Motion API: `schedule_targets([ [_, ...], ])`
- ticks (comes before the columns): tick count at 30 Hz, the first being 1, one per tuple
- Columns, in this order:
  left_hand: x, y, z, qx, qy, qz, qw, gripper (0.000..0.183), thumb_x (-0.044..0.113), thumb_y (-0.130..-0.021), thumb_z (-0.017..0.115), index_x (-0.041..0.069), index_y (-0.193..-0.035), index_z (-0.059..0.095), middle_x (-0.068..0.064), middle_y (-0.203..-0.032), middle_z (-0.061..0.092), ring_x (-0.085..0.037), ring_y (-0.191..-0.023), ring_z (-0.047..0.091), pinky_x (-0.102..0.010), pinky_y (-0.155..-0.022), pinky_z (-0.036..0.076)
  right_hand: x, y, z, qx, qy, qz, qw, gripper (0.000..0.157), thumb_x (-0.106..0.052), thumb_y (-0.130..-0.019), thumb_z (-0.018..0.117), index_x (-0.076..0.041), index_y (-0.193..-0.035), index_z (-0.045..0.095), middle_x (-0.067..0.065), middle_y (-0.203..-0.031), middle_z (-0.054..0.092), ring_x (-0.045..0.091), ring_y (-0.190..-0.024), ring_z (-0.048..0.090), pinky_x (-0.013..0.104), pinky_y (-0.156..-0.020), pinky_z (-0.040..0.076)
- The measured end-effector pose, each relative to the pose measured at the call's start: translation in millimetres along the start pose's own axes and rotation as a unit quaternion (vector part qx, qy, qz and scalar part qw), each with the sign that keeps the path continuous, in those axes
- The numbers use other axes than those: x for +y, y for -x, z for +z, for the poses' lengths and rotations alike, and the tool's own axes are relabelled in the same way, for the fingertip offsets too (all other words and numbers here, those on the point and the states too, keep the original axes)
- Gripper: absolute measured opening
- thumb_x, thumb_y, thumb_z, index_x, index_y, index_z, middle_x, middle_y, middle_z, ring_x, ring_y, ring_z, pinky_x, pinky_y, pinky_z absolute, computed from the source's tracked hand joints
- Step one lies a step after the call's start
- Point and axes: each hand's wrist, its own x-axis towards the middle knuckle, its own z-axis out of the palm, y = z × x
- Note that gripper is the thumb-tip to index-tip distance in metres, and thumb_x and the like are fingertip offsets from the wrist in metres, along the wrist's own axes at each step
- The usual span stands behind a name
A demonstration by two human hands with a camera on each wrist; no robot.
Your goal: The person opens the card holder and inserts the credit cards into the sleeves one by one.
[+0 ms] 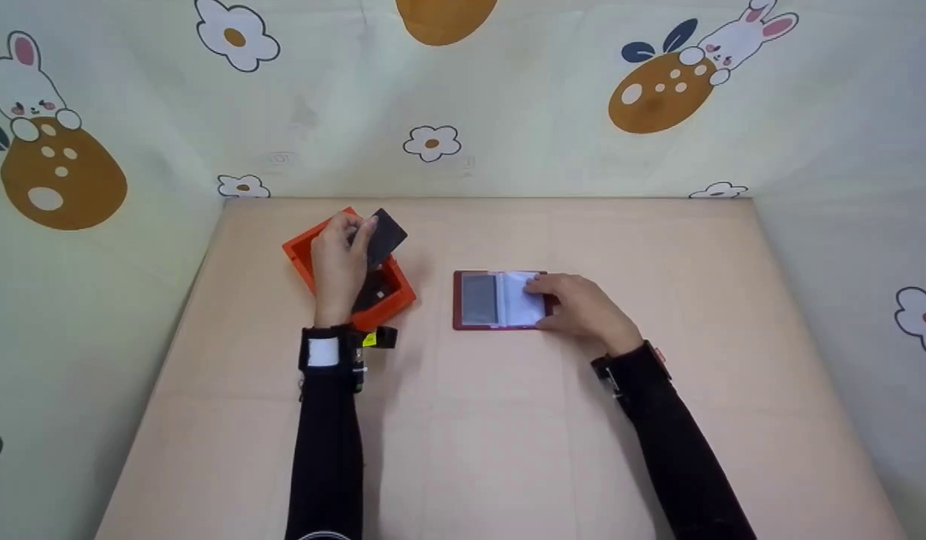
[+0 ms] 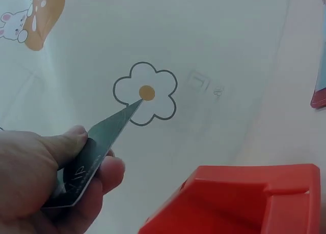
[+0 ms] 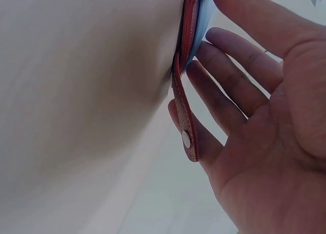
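Observation:
My left hand point(image 1: 338, 262) pinches a dark card point(image 1: 388, 238) between thumb and fingers above an orange-red box point(image 1: 394, 306). In the left wrist view, the card point(image 2: 104, 137) points up and away at a slant and bears white lettering. More dark items point(image 1: 374, 291) lie inside the box, partly hidden by the hand. A red-brown card holder point(image 1: 457, 301) lies spread out on the table, with clear sleeves. My right hand point(image 1: 583, 307) rests its fingertips on the right-hand sleeve and edge. The right wrist view shows the holder's strap point(image 3: 184, 112) with a metal snap beside its fairly straight fingers.
A light pinkish cloth covers the table point(image 1: 493, 435). Patterned fabric walls point(image 1: 538, 112) with flowers and rabbits rise at the back and both sides. The box stands left of the card holder, with a gap of table between them.

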Motion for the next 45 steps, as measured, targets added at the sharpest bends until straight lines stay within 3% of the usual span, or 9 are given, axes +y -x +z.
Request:
schedule_targets([
  [5, 0.2, -0.2, 2.1, -0.016, 0.036, 0.013, 0.9991, 0.028, 0.033, -0.104, 0.061, 0.005, -0.107, 0.064, -0.007, -0.072, 0.052, -0.021, -0.064, 0.051, -0.02, -0.053, 0.038, 1.0, -1.5, -0.7, -0.006, 0.004, 0.003, 1.0, 0.06, -0.016, -0.081, 0.09, -0.003, -0.136, 0.067, 0.014, -0.138, 0.067, 0.035, -0.131, 0.06, 0.05, -0.112, 0.046],
  [11, 0.3, 3.7, 7.7, -0.08, 0.033, 0.017, 0.9961, 0.029, 0.038, -0.11, 0.05, 0.009, -0.11, 0.053, -0.005, -0.069, 0.047, -0.02, -0.056, 0.053, -0.021, -0.051, 0.046, 0.4, -2.6, -0.3, -0.008, 0.006, 0.004, 1.0, 0.06, -0.018, -0.082, 0.089, -0.003, -0.136, 0.067, 0.013, -0.139, 0.067, 0.034, -0.132, 0.06, 0.05, -0.113, 0.046],
  [17, 2.5, 7.5, 23.5, -0.088, 0.046, 0.033, 0.9945, 0.025, 0.028, -0.11, 0.051, 0.004, -0.112, 0.06, -0.005, -0.069, 0.046, -0.02, -0.059, 0.048, -0.022, -0.051, 0.039, -0.1, -1.9, 0.2, -0.01, 0.002, 0.012, 1.0, 0.062, -0.019, -0.082, 0.089, -0.004, -0.137, 0.066, 0.013, -0.14, 0.066, 0.034, -0.133, 0.059, 0.05, -0.113, 0.046],
  [23, 8.3, 13.9, 42.7, -0.106, 0.071, 0.018, 0.9916, 0.021, 0.027, -0.11, 0.051, 0.006, -0.112, 0.055, -0.007, -0.077, 0.058, -0.019, -0.064, 0.057, -0.024, -0.053, 0.047, -0.8, -1.1, -0.4, -0.006, 0.0, 0.006, 1.0, 0.061, -0.017, -0.081, 0.09, -0.003, -0.136, 0.067, 0.014, -0.139, 0.067, 0.034, -0.132, 0.06, 0.049, -0.112, 0.046],
  [29, 15.5, 26.0, 64.0, -0.139, 0.111, -0.006, 0.984, 0.019, 0.026, -0.112, 0.046, 0.006, -0.114, 0.047, -0.011, -0.084, 0.06, -0.019, -0.057, 0.056, -0.026, -0.05, 0.048, -0.7, -1.0, -0.1, -0.009, 0.001, 0.005, 1.0, 0.06, -0.017, -0.082, 0.089, -0.003, -0.136, 0.067, 0.015, -0.139, 0.066, 0.034, -0.134, 0.059, 0.049, -0.114, 0.045],
  [33, 20.3, 33.2, 76.4, -0.166, 0.135, -0.023, 0.9766, 0.015, 0.019, -0.111, 0.047, 0.005, -0.116, 0.048, -0.014, -0.09, 0.065, -0.023, -0.057, 0.062, -0.028, -0.051, 0.052, -0.7, -1.2, 0.6, -0.011, 0.003, 0.007, 1.0, 0.06, -0.017, -0.082, 0.089, -0.003, -0.136, 0.067, 0.014, -0.14, 0.066, 0.034, -0.134, 0.059, 0.05, -0.114, 0.045],
  [38, 25.1, 38.9, 88.7, -0.193, 0.165, -0.029, 0.9668, 0.012, 0.016, -0.109, 0.053, 0.006, -0.114, 0.05, -0.007, -0.081, 0.057, -0.022, -0.067, 0.059, -0.03, -0.059, 0.051, -1.4, -1.3, -0.4, -0.008, 0.002, 0.018, 1.0, 0.06, -0.016, -0.081, 0.09, -0.004, -0.136, 0.067, 0.014, -0.139, 0.067, 0.034, -0.133, 0.06, 0.049, -0.113, 0.045],
  [45, 25.2, 47.1, 102.8, -0.208, 0.164, -0.058, 0.9626, 0.012, 0.015, -0.106, 0.059, 0.004, -0.107, 0.055, -0.002, -0.074, 0.058, -0.015, -0.069, 0.057, -0.027, -0.06, 0.049, -0.9, -1.6, -0.2, -0.013, 0.0, 0.017, 1.0, 0.061, -0.015, -0.081, 0.09, -0.005, -0.136, 0.067, 0.012, -0.139, 0.067, 0.032, -0.133, 0.06, 0.048, -0.114, 0.045],
])
